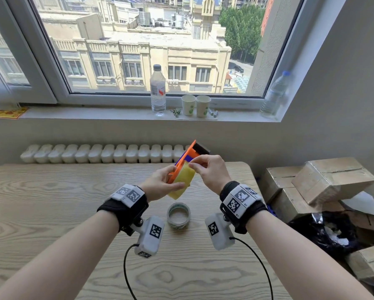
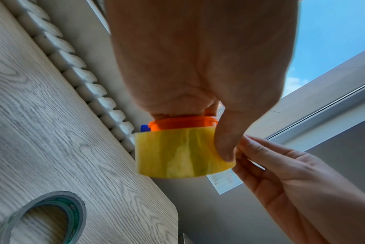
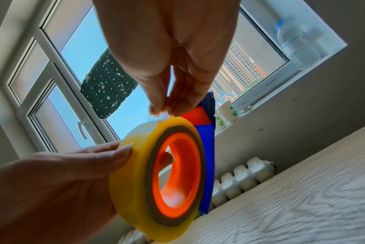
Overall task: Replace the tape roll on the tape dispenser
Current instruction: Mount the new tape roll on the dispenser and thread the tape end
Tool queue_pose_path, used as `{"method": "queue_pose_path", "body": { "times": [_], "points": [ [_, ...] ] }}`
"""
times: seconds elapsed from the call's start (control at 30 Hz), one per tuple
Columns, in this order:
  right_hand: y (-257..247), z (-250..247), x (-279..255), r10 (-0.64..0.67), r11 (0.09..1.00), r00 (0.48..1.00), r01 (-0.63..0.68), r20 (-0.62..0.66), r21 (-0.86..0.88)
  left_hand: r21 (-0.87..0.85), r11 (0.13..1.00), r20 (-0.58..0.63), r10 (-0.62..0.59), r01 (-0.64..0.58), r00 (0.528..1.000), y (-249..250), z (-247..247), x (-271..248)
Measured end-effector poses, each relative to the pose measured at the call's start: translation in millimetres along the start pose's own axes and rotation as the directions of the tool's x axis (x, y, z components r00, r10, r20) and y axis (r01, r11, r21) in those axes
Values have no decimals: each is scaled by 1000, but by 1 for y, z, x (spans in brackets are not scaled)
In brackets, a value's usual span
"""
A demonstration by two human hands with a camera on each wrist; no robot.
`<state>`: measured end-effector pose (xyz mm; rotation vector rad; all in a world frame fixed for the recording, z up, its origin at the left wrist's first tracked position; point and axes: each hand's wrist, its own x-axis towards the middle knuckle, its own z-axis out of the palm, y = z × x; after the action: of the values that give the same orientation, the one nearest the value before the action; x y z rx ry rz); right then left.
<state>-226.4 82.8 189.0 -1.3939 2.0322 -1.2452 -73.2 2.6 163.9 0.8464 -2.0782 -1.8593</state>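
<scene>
the yellow tape roll [image 1: 182,180] sits on the orange tape dispenser [image 1: 189,158], held above the table [image 1: 52,202]. left hand [image 1: 160,182] grips roll and dispenser; right hand [image 1: 209,169] pinches the tape's loose end, which could slip and restick. a spent tape roll [image 1: 179,216] lies below, well clear.
</scene>
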Motion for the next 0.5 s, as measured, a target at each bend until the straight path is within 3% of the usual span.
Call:
{"method": "queue_pose_path", "body": {
  "times": [0.37, 0.5],
  "points": [
    [7, -2, 0, 46, 998, 997, -44, -54, 50, 17, 1000, -113, -8, 10, 994, -2, 5, 0],
    [6, -2, 1, 63, 996, 997, -61, -45, 60, -57, 998, -95, -7, 1, 995, -4, 5, -2]
  ]
}}
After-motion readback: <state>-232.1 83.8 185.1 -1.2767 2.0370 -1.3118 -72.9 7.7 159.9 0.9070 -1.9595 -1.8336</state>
